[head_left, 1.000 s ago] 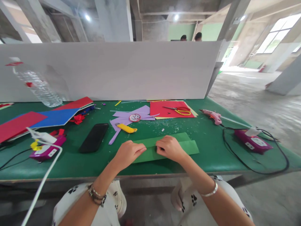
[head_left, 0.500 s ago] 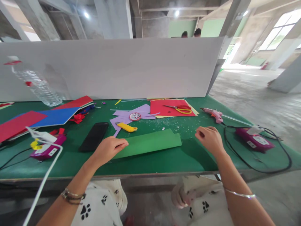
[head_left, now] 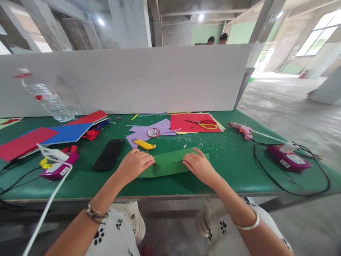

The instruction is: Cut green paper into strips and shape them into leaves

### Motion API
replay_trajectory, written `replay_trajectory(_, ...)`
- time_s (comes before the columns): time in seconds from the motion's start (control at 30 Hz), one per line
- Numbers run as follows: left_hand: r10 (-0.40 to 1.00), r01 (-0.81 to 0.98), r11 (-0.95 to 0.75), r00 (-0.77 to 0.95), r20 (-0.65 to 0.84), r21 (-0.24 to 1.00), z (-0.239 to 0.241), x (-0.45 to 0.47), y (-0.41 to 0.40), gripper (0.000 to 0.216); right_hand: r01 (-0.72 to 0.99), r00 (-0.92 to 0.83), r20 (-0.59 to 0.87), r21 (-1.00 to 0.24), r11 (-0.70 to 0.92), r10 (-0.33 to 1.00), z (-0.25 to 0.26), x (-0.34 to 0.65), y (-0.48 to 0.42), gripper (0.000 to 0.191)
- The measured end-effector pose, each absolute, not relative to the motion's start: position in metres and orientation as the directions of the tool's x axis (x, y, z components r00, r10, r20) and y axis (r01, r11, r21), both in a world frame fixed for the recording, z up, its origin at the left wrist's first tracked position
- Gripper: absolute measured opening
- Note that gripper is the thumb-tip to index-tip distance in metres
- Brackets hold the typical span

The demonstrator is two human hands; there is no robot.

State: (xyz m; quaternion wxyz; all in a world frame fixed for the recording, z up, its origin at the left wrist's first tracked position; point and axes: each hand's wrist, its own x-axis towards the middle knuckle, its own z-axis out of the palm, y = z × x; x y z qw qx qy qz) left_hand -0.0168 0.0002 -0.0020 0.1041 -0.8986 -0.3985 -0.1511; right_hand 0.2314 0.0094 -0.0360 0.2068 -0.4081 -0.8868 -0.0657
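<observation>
A folded strip of green paper [head_left: 170,163] lies on the green table [head_left: 229,167] right in front of me. My left hand [head_left: 134,164] rests on its left end with the fingers curled onto the sheet. My right hand [head_left: 200,165] presses on its right end, fingers stretched flat over the edge. The near edge of the paper bows up slightly between the two hands.
A black phone [head_left: 109,154], purple paper scraps [head_left: 149,131] with a yellow cutter [head_left: 144,144], red paper with yellow scissors [head_left: 205,124], a pink glue gun [head_left: 239,129], purple boxes with cables [head_left: 289,159], a water bottle [head_left: 48,99] and red and blue sheets [head_left: 53,133] lie around. A white partition [head_left: 133,78] stands behind.
My right hand left the paper, swung out right, then came back onto its right end. The strip slid left and now lies between both hands. My left hand stayed on the left end.
</observation>
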Motion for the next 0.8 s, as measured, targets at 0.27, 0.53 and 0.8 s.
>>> replay_trajectory(0.27, 0.574, 0.698, -0.678, 0.698, 0.428, -0.229, -0.026, 0.049, -0.012, 0.02, 0.671, -0.645, 0.447, -0.057, 0.74, 0.619, -0.037, 0.214, 0.0, 0.03)
replay_trajectory(0.53, 0.527, 0.676, -0.658, 0.729, 0.438, -0.332, -0.03, 0.033, -0.004, 0.019, 0.621, -0.588, 0.421, -0.313, 0.718, 0.691, -0.026, 0.226, 0.002, 0.03)
replay_trajectory(0.8, 0.575, 0.734, -0.545, 0.679, 0.458, -0.405, -0.022, -0.035, -0.008, 0.025, 0.7, -0.476, 0.432, -0.341, 0.627, 0.766, -0.022, 0.254, 0.012, 0.034)
